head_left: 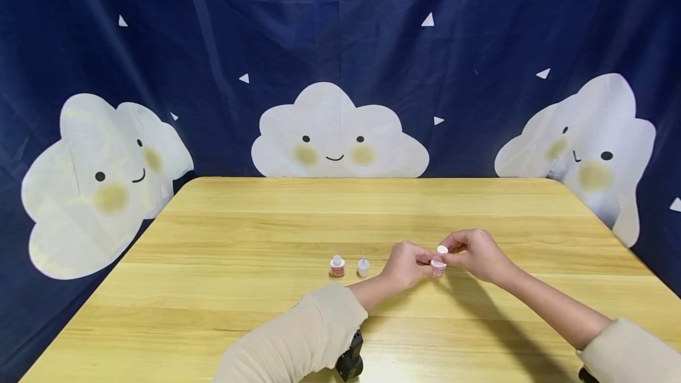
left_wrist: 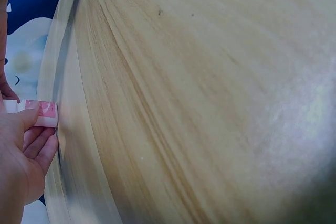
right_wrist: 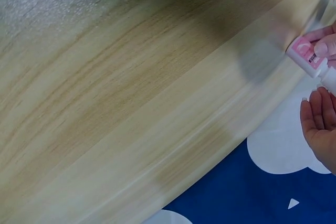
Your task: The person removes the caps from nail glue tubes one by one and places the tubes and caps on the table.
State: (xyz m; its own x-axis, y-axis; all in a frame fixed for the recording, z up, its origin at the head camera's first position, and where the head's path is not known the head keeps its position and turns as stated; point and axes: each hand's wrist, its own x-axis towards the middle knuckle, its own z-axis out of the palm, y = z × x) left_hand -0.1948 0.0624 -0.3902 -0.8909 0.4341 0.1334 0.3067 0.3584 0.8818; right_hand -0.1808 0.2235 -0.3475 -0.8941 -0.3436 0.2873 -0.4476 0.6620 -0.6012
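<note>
In the head view my left hand [head_left: 407, 265] grips a small white bottle with a pink label [head_left: 438, 270] by its side. At the bottle's top, my right hand [head_left: 476, 255] pinches a white cap [head_left: 442, 249] between thumb and fingers. The left wrist view shows the left thumb across the pink label [left_wrist: 47, 109]. Seen from the right wrist, the right hand's fingers [right_wrist: 318, 108] curl at the white cap end, beside the labelled bottle [right_wrist: 306, 56]. Fingers partly hide where cap and bottle meet.
To the left of my hands, a second small bottle with a red label [head_left: 337, 268] stands upright on the wooden table [head_left: 239, 312]. Right of it is a white cap [head_left: 363, 267] with a thin tip pointing up. A dark blue cloud-print curtain [head_left: 340, 28] hangs behind.
</note>
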